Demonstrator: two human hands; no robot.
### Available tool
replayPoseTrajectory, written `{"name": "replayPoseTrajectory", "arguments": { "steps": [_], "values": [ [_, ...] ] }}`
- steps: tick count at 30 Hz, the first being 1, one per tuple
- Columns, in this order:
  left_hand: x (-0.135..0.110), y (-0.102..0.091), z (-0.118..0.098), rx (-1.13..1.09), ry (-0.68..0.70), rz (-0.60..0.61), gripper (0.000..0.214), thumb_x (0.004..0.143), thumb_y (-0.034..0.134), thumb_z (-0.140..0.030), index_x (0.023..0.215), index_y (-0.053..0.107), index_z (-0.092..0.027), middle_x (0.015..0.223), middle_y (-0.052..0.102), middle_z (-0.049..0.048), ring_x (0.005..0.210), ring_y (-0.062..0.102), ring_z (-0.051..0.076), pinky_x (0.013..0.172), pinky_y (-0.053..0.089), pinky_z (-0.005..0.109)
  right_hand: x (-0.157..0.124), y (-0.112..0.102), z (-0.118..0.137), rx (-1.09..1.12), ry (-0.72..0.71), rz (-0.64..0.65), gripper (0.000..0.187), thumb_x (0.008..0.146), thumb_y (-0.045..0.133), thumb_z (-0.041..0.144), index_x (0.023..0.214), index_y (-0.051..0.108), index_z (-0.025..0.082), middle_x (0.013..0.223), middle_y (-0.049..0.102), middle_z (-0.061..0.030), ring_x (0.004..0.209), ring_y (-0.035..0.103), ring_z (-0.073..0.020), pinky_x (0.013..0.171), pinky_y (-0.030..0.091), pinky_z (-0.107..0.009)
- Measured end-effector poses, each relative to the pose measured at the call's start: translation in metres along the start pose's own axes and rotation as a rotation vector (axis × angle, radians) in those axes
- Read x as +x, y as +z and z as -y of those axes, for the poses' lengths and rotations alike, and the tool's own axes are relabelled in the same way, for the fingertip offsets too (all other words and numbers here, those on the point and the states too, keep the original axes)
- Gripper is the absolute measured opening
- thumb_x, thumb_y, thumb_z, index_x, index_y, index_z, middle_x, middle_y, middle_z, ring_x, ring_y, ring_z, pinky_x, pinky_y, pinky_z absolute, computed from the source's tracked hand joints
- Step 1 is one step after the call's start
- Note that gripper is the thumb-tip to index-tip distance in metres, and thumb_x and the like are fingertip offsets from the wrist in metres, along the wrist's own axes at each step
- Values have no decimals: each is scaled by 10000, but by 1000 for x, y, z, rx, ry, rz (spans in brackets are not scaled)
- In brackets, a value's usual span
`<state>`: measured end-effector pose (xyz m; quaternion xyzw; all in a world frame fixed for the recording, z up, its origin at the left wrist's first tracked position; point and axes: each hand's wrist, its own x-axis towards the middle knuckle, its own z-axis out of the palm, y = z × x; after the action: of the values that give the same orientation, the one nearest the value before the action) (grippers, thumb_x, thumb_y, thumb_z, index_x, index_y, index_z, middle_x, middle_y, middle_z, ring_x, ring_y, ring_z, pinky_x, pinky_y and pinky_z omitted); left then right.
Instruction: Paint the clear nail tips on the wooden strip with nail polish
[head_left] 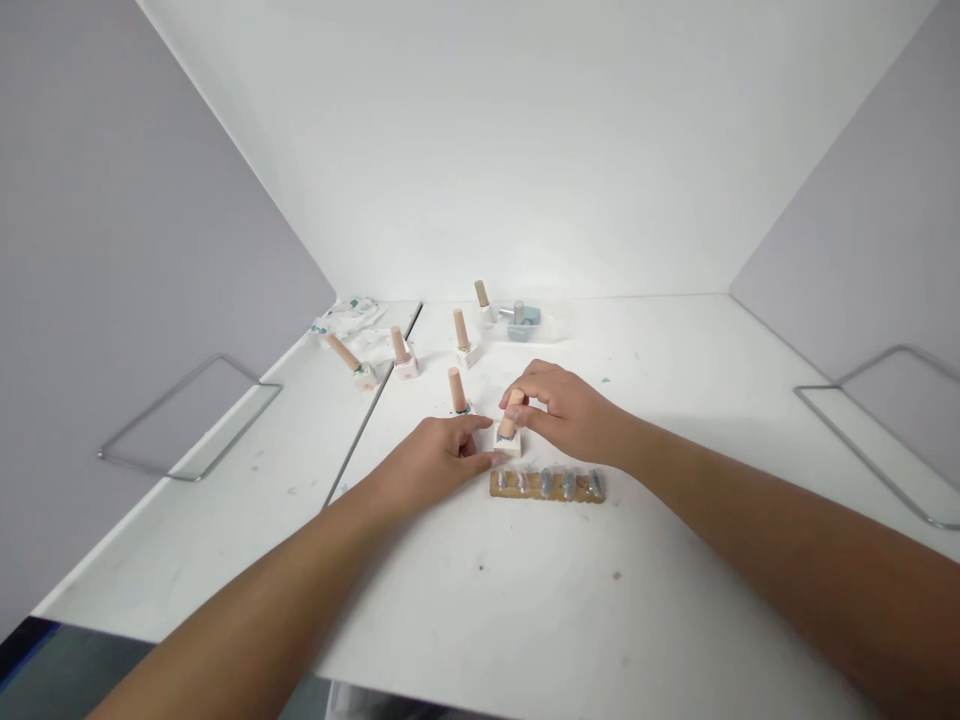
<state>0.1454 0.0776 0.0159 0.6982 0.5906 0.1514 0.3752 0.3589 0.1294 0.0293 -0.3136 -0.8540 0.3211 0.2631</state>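
A white nail polish bottle point(508, 445) with a peach cap point(511, 416) stands on the white table in front of me. My right hand point(562, 402) pinches the tilted cap between thumb and fingers. From the left, my left hand point(446, 452) steadies the bottle's body, thumb in front and forefinger behind. Just nearer to me lies a brown strip point(535, 494) bearing several false nails point(568, 487), some clear and some grey-blue and glittery. Another peach-capped nail polish bottle point(457, 392) stands behind my left hand, its base partly hidden.
Several more peach-capped bottles point(406, 366) stand at the back left. Beside a clear tray point(555, 326) holding grey-blue items is a brown-capped bottle point(482, 295). Stained crumpled tissue point(351, 316) lies by the left panel. Wire handles point(187, 415) project at both sides.
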Motion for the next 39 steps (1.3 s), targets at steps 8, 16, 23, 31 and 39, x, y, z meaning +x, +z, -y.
{"name": "replayPoseTrajectory", "arguments": {
  "steps": [8, 16, 23, 31, 39],
  "values": [
    [9, 2, 3, -122, 17, 71, 467, 812, 643, -449, 1217, 644, -216, 626, 449, -57, 515, 378, 94, 479, 298, 232, 0, 2, 0, 28, 3, 12, 233, 941, 534, 264, 795, 713, 230, 905, 726, -23, 1017, 548, -212, 882, 427, -374],
    [8, -3, 0, -139, 40, 110, 387, 799, 675, -411, 1129, 654, -211, 628, 443, -62, 527, 360, 88, 495, 285, 232, -2, 1, -1, 29, -11, 19, 244, 949, 532, 291, 813, 725, 232, 923, 714, -24, 1019, 550, -202, 891, 429, -368],
    [-12, -14, -5, -46, 87, -89, 284, 815, 679, -424, 999, 645, -210, 642, 338, -63, 554, 302, 91, 511, 231, 246, -5, -5, 8, -40, -151, -53, 220, 960, 524, 295, 875, 718, 238, 881, 688, -33, 921, 562, -195, 846, 433, -373],
    [-28, -25, -11, 299, 318, -298, 298, 843, 627, -338, 1122, 582, -245, 1164, 572, 62, 831, 556, 168, 577, 409, 248, -10, 6, 16, -186, -403, -227, 165, 967, 504, 251, 898, 653, 226, 691, 628, -12, 831, 536, -201, 827, 421, -389],
    [-36, -22, -4, 431, 410, -364, 251, 869, 573, -268, 1108, 546, -195, 792, 616, -2, 568, 495, 106, 505, 366, 223, -15, 8, 23, -340, -487, -257, 117, 964, 509, 236, 989, 623, 224, 712, 660, -16, 850, 536, -216, 835, 402, -413]
  ]
}}
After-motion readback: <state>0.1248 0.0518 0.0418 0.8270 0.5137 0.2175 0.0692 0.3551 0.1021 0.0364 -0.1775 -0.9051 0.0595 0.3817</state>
